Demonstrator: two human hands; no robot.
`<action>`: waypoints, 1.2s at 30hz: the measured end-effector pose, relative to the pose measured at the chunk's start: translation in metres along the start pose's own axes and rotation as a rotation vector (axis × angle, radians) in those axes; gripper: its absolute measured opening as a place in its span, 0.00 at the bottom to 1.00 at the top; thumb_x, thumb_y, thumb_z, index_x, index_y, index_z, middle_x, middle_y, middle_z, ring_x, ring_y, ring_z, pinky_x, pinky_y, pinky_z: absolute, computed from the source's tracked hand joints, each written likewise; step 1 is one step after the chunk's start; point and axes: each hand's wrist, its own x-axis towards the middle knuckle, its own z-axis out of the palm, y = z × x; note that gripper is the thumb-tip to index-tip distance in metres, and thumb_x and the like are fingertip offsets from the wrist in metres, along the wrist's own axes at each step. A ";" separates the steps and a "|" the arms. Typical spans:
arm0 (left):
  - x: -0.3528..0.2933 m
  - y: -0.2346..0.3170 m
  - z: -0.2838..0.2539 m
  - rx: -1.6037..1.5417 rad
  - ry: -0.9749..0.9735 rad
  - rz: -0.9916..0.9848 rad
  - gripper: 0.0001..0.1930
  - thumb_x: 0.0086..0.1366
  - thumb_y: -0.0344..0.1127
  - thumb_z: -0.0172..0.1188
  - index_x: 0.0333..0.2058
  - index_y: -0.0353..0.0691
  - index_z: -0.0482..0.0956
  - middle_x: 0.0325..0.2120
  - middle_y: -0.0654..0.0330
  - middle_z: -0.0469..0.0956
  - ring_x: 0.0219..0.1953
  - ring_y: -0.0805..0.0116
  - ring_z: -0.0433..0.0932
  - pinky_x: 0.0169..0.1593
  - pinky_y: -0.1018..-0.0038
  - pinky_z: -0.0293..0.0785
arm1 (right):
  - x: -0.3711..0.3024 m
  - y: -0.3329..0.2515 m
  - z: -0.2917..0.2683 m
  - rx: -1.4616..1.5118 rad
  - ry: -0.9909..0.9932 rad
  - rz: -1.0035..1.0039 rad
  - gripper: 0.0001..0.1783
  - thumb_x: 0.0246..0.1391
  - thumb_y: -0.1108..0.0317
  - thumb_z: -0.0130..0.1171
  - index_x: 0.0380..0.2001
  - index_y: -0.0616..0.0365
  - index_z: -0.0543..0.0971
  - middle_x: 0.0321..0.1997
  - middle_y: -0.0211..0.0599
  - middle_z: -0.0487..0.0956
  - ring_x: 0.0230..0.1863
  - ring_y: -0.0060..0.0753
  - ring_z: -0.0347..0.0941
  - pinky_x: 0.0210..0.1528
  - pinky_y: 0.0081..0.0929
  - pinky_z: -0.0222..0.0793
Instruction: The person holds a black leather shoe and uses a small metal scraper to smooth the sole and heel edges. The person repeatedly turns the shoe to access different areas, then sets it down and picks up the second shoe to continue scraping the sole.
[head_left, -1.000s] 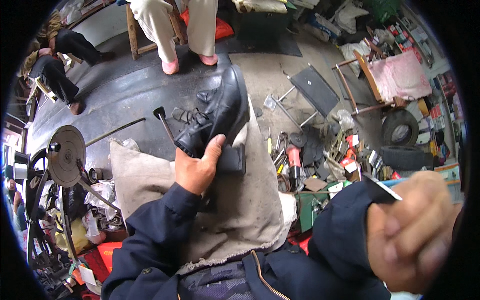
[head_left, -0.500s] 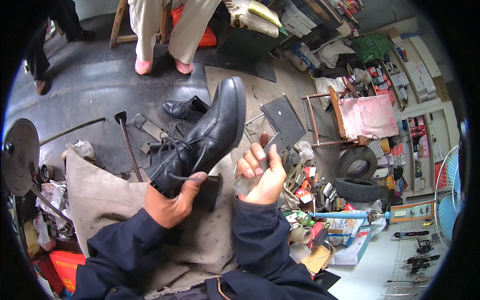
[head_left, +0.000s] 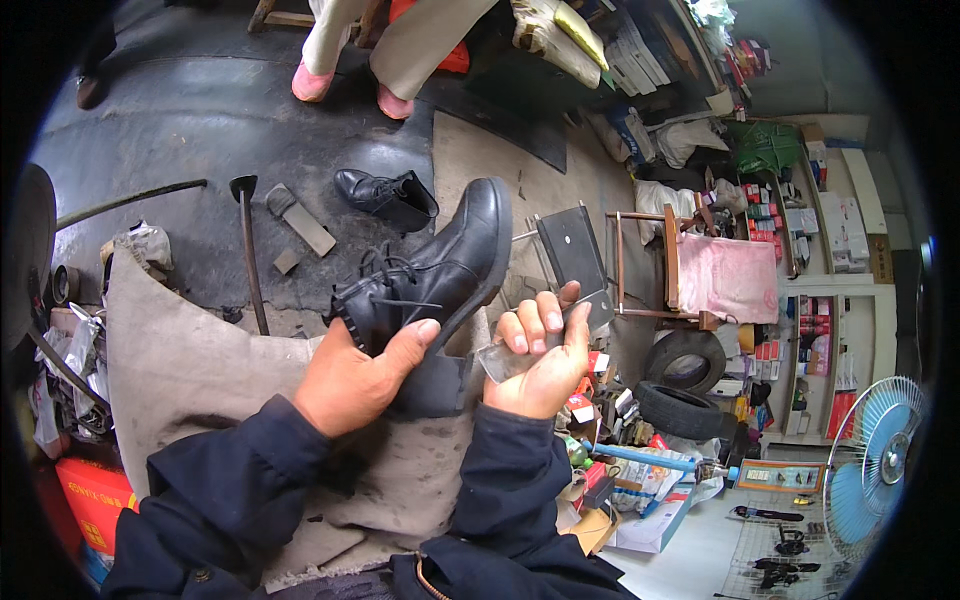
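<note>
My left hand [head_left: 362, 378] is wrapped round the ankle part of a black leather lace-up boot [head_left: 440, 262], its thumb along the side below the laces. The boot's toe points up and away, and its sole edge faces right. Its dark block heel [head_left: 432, 388] shows just right of my left thumb. Close beside the heel, my right hand [head_left: 540, 362] is closed round a flat metal blade [head_left: 497, 360]; one end rests in the palm and the other juts past the fingers. A second black boot [head_left: 388, 198] lies on the floor beyond.
A grey, stained apron [head_left: 200, 370] covers my lap. On the floor lie a flat block [head_left: 300, 220] and a shoe anvil stand [head_left: 248, 250]. A person in pink shoes [head_left: 393, 102] is opposite. To the right are tyres [head_left: 680, 410], a folding chair [head_left: 725, 280] and a blue fan [head_left: 880, 455].
The boot has tilted a little toward the right, and its heel sits closer to my right hand. My grips stay the same. The whole view has shifted, bringing more of the fan in.
</note>
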 end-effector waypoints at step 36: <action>-0.003 0.006 0.012 0.024 -0.037 0.236 0.13 0.67 0.30 0.59 0.48 0.33 0.77 0.41 0.62 0.81 0.43 0.75 0.76 0.49 0.75 0.71 | 0.001 0.004 0.008 -0.093 -0.005 -0.090 0.18 0.69 0.50 0.44 0.42 0.53 0.72 0.19 0.22 0.57 0.15 0.15 0.49 0.17 0.17 0.49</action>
